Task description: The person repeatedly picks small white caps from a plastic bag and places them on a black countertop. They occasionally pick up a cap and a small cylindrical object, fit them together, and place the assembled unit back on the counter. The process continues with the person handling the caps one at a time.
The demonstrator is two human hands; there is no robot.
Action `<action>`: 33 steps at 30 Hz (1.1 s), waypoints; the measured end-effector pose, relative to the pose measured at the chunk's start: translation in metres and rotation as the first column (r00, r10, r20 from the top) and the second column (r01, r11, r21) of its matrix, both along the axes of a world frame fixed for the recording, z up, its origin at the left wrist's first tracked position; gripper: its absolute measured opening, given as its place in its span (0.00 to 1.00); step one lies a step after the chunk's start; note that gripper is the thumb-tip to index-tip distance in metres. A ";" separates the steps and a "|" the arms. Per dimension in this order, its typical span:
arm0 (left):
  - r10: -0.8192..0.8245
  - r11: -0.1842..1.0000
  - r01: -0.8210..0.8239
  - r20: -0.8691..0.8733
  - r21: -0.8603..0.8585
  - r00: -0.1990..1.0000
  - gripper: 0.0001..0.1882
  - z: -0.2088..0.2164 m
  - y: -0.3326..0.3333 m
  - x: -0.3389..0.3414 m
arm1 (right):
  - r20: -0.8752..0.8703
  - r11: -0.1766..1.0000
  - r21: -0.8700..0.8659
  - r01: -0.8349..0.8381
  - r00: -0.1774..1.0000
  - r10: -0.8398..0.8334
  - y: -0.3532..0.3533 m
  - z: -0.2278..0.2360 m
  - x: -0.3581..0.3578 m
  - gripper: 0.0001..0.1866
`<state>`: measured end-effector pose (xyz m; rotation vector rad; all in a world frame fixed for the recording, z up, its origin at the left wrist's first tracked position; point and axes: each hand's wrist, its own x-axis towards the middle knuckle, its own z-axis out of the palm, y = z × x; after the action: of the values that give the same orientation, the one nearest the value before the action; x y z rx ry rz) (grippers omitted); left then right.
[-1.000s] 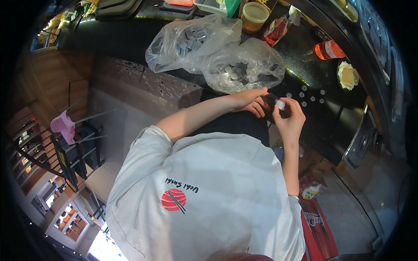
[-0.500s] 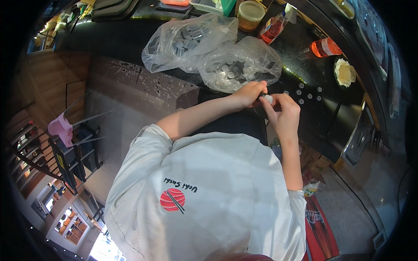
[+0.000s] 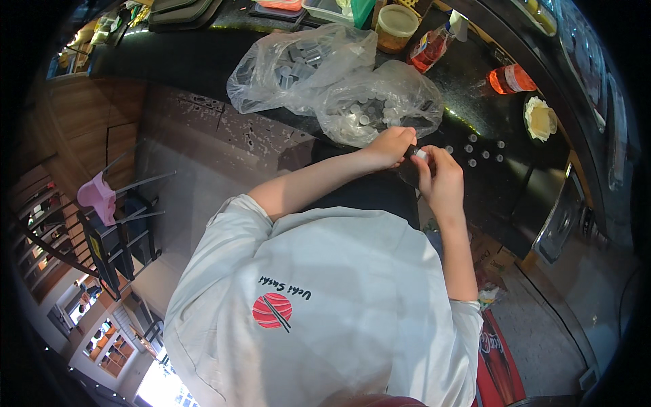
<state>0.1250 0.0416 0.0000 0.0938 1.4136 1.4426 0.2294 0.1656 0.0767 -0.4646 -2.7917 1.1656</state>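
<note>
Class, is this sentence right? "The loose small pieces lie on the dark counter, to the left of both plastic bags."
Not quite; the side is wrong. The head view shows the loose small pieces on the dark counter, to the right of both plastic bags.

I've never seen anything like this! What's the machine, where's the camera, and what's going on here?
No machine is working here: these are a person's bare hands. A wide fisheye camera worn on the head looks down at them, which bends straight edges near the rim. On the black counter are clear plastic bags of small pieces, more small pieces set out loose, a tub and bottles of red-orange liquid. The right hand pinches a small white piece; the left hand holds something dark beside it, too small to identify.
</note>
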 end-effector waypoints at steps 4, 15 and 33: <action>-0.034 0.993 0.038 0.030 -0.114 0.999 0.22 -0.013 -0.004 -0.003 | 0.024 0.992 -0.103 0.069 0.997 -0.067 -0.006 -0.015 -0.002 0.08; -0.034 0.999 0.033 0.129 0.012 0.991 0.18 -0.016 -0.007 -0.005 | 0.003 0.998 -0.012 0.054 0.999 -0.054 -0.012 -0.020 0.007 0.14; -0.095 0.990 -0.010 -0.716 -0.141 0.692 0.16 0.005 -0.007 -0.003 | 0.099 0.691 -0.647 0.321 0.935 -0.342 -0.021 -0.056 0.015 0.13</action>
<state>0.1218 0.0349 0.0053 0.6764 2.1303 1.3113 0.2444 0.1444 0.0211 -0.9416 -2.0422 1.9992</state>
